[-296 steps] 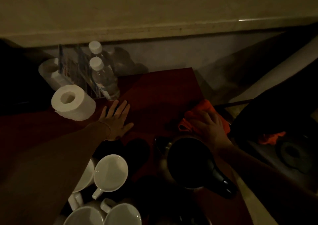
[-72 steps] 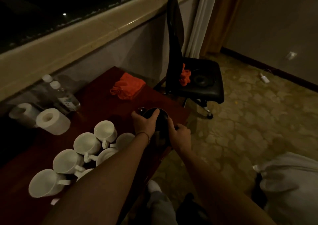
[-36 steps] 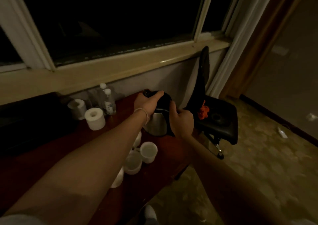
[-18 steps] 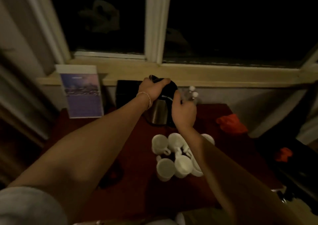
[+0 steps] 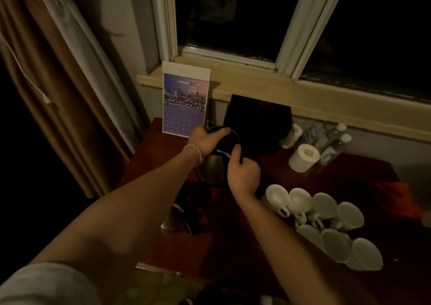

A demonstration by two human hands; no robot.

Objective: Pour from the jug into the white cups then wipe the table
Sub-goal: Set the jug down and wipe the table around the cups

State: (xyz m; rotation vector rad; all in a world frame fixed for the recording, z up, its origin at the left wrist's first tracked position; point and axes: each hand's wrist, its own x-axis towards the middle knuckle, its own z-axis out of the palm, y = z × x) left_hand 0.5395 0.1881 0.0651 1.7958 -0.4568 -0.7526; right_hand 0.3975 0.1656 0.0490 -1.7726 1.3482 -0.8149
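Note:
A steel jug [image 5: 213,168] with a black lid and handle is held above the left part of the dark red table [image 5: 177,248]. My left hand [image 5: 205,141] grips the black lid from above. My right hand [image 5: 243,173] grips the black handle on the jug's right side. Several white cups [image 5: 324,220] stand clustered on the table to the right of the jug. An orange cloth [image 5: 396,198] lies at the table's right end, in shadow.
A calendar card [image 5: 185,99] leans against the sill behind the jug. A black box [image 5: 258,123] stands beside it. A toilet roll [image 5: 303,156] and water bottles [image 5: 333,147] stand at the back right. A dark base [image 5: 184,211] lies under the jug. Curtains [image 5: 65,83] hang left.
The jug, held in both hands, has travelled from the table's right end to its left end, past the cups. The cloth was left lying at the right end. My view swung left.

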